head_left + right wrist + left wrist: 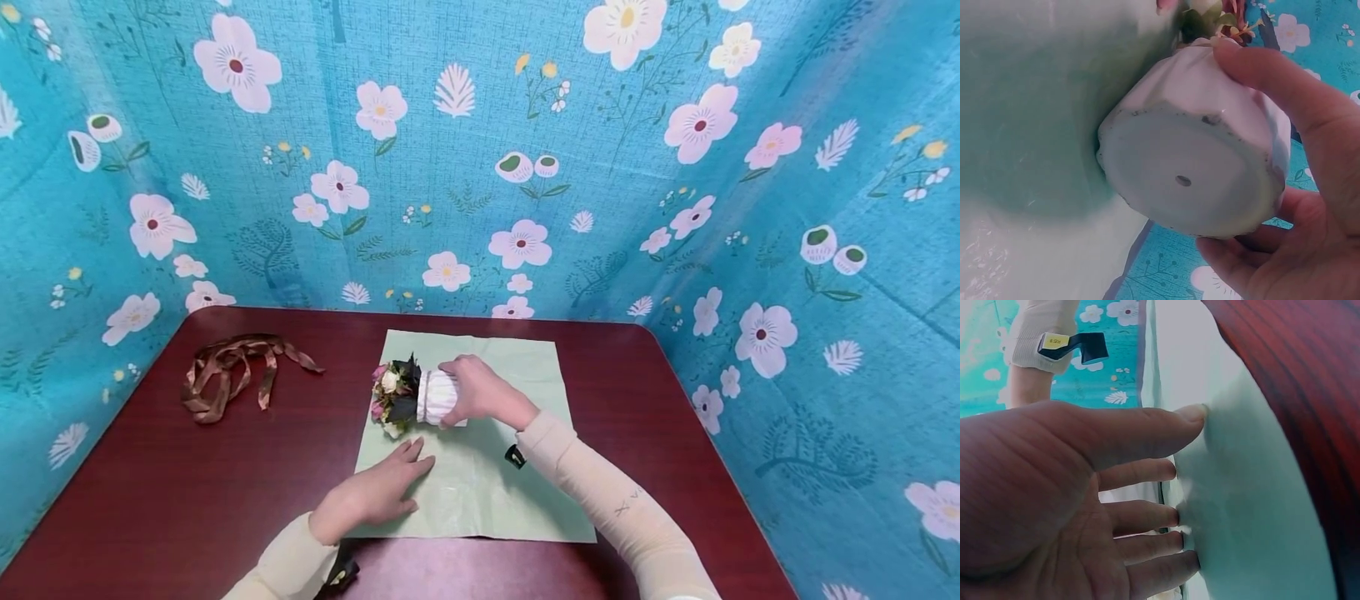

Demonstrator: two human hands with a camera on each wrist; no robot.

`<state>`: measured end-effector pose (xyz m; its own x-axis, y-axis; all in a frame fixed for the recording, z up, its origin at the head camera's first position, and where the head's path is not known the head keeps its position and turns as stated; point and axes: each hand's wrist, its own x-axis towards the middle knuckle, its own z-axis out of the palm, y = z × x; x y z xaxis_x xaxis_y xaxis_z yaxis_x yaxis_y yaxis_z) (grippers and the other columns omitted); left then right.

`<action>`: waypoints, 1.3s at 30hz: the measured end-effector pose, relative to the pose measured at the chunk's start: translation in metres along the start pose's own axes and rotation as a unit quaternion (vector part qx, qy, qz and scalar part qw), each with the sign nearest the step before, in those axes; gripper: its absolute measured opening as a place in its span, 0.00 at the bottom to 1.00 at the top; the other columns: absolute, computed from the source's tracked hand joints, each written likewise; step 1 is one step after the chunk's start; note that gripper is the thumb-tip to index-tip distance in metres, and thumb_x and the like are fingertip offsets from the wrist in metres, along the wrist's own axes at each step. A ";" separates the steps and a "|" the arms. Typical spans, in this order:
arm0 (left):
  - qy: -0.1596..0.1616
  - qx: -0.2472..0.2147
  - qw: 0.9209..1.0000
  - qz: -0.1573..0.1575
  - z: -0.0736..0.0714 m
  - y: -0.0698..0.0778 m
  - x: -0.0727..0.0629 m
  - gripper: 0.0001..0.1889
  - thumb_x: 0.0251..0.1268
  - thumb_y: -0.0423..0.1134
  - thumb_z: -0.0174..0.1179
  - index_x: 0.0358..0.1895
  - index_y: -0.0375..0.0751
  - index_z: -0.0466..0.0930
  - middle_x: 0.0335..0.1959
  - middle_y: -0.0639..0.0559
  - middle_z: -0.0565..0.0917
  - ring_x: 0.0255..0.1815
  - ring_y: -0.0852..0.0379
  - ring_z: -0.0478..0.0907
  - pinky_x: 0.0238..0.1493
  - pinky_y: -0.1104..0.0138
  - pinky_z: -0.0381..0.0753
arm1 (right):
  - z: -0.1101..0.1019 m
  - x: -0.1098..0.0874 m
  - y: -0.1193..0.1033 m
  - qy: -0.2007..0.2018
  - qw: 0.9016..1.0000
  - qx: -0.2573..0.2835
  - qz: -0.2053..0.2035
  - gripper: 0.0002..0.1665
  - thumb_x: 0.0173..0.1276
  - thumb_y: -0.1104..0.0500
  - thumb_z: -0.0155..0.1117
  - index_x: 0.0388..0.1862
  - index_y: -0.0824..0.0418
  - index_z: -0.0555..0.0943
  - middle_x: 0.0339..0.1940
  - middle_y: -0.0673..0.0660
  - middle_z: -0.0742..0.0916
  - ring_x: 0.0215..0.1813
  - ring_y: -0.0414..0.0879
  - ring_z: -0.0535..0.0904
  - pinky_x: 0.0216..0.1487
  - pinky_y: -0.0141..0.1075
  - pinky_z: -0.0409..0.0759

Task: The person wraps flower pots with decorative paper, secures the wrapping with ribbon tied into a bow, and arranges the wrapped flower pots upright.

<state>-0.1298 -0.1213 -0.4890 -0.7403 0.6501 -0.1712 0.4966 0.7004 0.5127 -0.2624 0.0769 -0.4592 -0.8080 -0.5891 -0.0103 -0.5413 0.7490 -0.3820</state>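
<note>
A white ribbed flower pot (pixel 438 397) lies on its side on a pale green sheet of paper (pixel 510 492), its bunch of pink and white flowers (pixel 390 396) pointing left. My right hand (pixel 483 392) grips the pot around its sides near the base. The right wrist view shows the pot's round bottom (pixel 1185 169) with a small hole in it. Below the flowers, my left hand (pixel 378 490) rests on the paper with fingers spread. In the left wrist view its fingertips (pixel 1166 515) touch the sheet, and nothing is held.
A brown satin ribbon (pixel 217 375) lies loosely coiled at the left of the dark red table (pixel 247 483). Blue flowered cloth (pixel 450 167) hangs behind and beside the table. A wrist strap (pixel 516 456) shows at the right sleeve.
</note>
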 end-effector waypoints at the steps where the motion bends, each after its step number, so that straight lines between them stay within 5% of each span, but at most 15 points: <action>1: -0.001 0.000 1.000 -0.001 0.000 0.000 0.000 0.35 0.60 0.31 0.69 0.71 0.25 0.68 0.75 0.21 0.59 0.77 0.25 0.55 0.75 0.42 0.59 | 0.001 -0.001 0.000 0.001 1.000 -0.001 0.000 0.55 0.33 0.48 0.91 0.63 0.65 0.80 0.44 0.57 0.86 0.46 0.47 0.79 0.50 0.38 0.81; 22: 0.023 0.022 0.999 0.009 -0.001 0.001 -0.002 0.32 0.65 0.38 0.67 0.69 0.26 0.71 0.73 0.24 0.64 0.75 0.30 0.62 0.74 0.44 0.63 | 0.010 -0.012 0.005 0.025 1.000 0.012 0.001 0.65 0.39 0.43 0.89 0.74 0.65 0.69 0.64 0.64 0.80 0.63 0.56 0.74 0.61 0.45 0.79; 32: 0.109 0.018 0.989 0.102 -0.022 -0.003 0.013 0.21 0.69 0.32 0.63 0.62 0.28 0.78 0.63 0.34 0.80 0.65 0.40 0.77 0.66 0.49 0.75 | -0.017 -0.031 0.020 0.014 0.999 0.048 -0.008 0.64 0.45 0.39 0.84 0.78 0.62 0.66 0.75 0.63 0.73 0.75 0.59 0.66 0.71 0.53 0.70; 39: 0.208 0.039 0.969 0.129 -0.042 -0.003 0.026 0.17 0.65 0.32 0.68 0.56 0.33 0.85 0.58 0.41 0.84 0.61 0.44 0.79 0.62 0.52 0.79 | -0.041 -0.057 0.060 0.053 0.992 0.102 0.050 0.49 0.61 0.46 0.77 0.75 0.66 0.69 0.73 0.64 0.75 0.71 0.62 0.72 0.68 0.55 0.73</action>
<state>-0.1695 -0.1188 -0.4593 -0.6978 0.6430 0.3157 0.7099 0.5615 0.4252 -0.2582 0.1677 -0.4433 -0.8811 -0.4716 0.0365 -0.4078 0.7183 -0.5637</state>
